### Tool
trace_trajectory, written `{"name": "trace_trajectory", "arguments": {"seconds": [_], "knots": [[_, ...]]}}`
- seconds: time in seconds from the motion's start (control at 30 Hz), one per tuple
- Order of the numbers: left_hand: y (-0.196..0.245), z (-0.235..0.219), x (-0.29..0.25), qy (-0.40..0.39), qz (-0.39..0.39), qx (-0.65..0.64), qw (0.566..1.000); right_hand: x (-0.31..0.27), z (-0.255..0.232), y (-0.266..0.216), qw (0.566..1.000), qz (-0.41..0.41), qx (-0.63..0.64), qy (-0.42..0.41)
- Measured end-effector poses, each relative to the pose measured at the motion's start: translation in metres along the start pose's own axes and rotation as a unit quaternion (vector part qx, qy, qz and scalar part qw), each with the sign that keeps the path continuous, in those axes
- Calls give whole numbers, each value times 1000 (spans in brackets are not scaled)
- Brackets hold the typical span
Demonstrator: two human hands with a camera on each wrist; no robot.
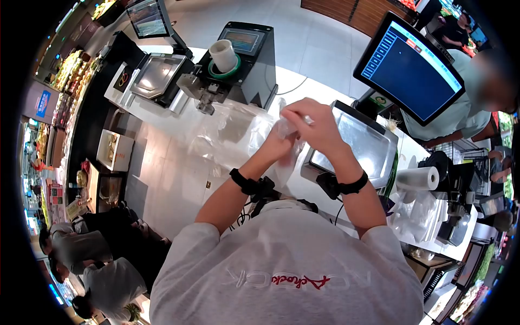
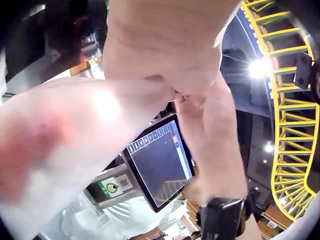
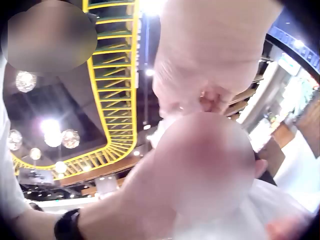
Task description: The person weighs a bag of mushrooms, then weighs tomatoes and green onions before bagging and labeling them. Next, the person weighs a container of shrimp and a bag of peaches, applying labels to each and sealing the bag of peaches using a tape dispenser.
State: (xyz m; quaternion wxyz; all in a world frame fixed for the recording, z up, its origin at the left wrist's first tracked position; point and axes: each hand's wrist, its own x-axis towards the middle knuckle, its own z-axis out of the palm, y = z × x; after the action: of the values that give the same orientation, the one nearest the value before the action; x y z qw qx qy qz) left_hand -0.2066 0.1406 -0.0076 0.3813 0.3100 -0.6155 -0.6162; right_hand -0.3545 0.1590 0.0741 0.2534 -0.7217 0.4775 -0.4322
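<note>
A clear plastic bag, its gathered top bunched between the two hands, hangs below them in the head view. The left hand grips the bag's neck from beneath. Just above and touching it, the right hand pinches the twisted plastic with curled fingers. Through the bag something reddish shows, large and blurred in the left wrist view; what it is I cannot tell. The left hand and right hand meet there, their fingertips mostly hidden.
A scale with a metal plate is right of the hands, below a monitor. Loose clear plastic lies left, near a black machine holding a white roll. A plastic roll lies right; a person stands behind the monitor.
</note>
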Motion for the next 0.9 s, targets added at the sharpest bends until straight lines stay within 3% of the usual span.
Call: {"name": "trace_trajectory", "arguments": {"seconds": [0.1, 0.13, 0.17, 0.2, 0.23, 0.33, 0.4, 0.43, 0.47, 0.5, 0.53, 0.6, 0.63, 0.7, 0.77, 0.9], "knots": [[-5, -39, 11, -65, -16, 55, 996, -5, 23, 38, 992, 6, 125, 7], [32, -41, 8, -80, 41, 87, 992, -14, 44, 59, 988, 9, 155, -6], [16, -56, 20, -129, 100, 189, 968, -19, 59, 67, 982, 13, 187, -17], [26, -64, 20, -135, 133, 330, 925, -17, 70, 62, 993, -40, 93, -53], [43, -71, 20, -139, 164, 462, 860, -23, 86, 62, 925, 152, 324, -129], [73, -93, 16, -123, 136, 566, 804, -12, 139, 85, 952, 153, 231, -133], [65, -122, 15, -100, 115, 543, 826, 1, 174, 108, 978, 119, 143, -98], [72, -134, 17, -88, 105, 532, 836, 17, 174, 92, 969, 142, 174, -100], [83, -147, 20, -122, 19, 522, 844, 32, 171, 76, 960, 165, 204, -101], [80, -161, 22, -99, 26, 479, 872, 44, 171, 65, 948, 189, 233, -102], [70, -176, 24, -75, 33, 434, 897, 50, 182, 65, 986, 31, 160, -31], [62, -200, 33, -45, 68, 389, 918, 58, 195, 60, 983, 121, 136, -29], [64, -211, 34, -38, -15, 357, 933, 62, 200, 56, 978, 164, 122, -29], [70, -227, 35, -20, -180, 283, 942, 66, 219, 65, 991, 109, 67, 35], [64, -236, 34, 13, -177, 277, 944, 67, 237, 76, 994, 73, 23, 73], [46, -251, 32, 73, -129, 268, 952, 75, 251, 83, 989, 141, 43, 21]]}}
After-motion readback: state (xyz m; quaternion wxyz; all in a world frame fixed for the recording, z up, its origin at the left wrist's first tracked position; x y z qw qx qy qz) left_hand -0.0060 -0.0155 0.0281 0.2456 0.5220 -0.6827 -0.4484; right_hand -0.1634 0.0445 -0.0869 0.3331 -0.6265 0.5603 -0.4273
